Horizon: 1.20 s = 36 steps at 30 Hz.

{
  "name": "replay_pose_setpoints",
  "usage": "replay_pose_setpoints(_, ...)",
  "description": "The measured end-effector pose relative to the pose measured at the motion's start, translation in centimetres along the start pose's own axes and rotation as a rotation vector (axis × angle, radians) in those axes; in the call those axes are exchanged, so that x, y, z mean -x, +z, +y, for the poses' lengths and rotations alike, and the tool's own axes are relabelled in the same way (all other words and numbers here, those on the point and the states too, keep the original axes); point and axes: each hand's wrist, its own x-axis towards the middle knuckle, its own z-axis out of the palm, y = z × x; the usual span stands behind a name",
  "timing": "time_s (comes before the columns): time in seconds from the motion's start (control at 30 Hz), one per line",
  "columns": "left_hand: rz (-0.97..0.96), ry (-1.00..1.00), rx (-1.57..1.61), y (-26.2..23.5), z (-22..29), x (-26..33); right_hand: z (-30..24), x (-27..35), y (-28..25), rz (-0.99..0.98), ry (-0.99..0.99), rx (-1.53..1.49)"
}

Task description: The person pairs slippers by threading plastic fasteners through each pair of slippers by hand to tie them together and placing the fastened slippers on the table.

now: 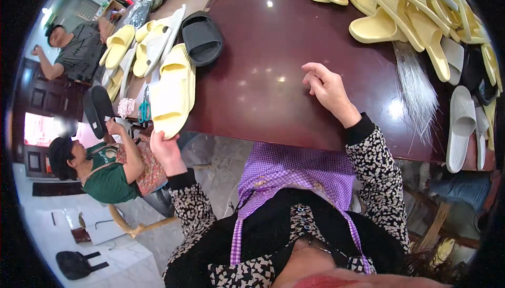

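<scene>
At the table's left front edge, my left hand (167, 152) grips the heel end of a pale yellow slide sandal (169, 104). Its ribbed strap points away from me, and another yellow sandal lies close behind it. A black slide sandal (202, 38) lies on the table just beyond, to the right of these. My right hand (327, 89) hovers over the middle right of the dark red table (252, 99). Its fingers are loosely bent and apart, with nothing visible in them. The nearest thing to it is a bundle of thin clear strands (418, 93) farther right.
Many yellow slides (386, 22) are heaped at the far right, with a light grey slide (462, 122) by the right edge. Teal-handled scissors (144, 108) lie at the left. A co-worker in a green top (113, 175) holds a black slide (98, 110). Another person stands farther back.
</scene>
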Motion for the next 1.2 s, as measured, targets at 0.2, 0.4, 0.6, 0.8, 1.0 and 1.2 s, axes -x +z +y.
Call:
replay_pose_setpoints(0.2,-0.041,0.179,-0.158,-0.5,3.6,3.1,0.3,-0.2,0.1,0.035,-0.020,0.027)
replay_pose_setpoints(0.4,-0.153,0.104,0.009,-0.6,5.7,4.9,-0.4,0.1,-0.3,0.068,0.083,-0.084)
replay_pose_setpoints(0.6,-0.443,-0.004,-0.035,4.5,3.7,6.0,-1.5,0.1,-1.2,0.096,0.165,-0.501)
replay_pose_setpoints(0.8,-0.729,-0.158,-0.144,8.8,-1.1,4.7,1.3,-1.1,-1.8,0.136,0.177,-0.721)
replay_pose_setpoints(1.0,-0.665,-0.202,-0.075,11.8,-3.5,4.7,2.0,-1.2,-2.6,0.361,0.347,-0.819)
replay_pose_setpoints(1.2,-0.586,-0.186,0.120,16.0,-6.4,7.2,3.1,-1.5,-4.1,0.624,0.252,-0.796)
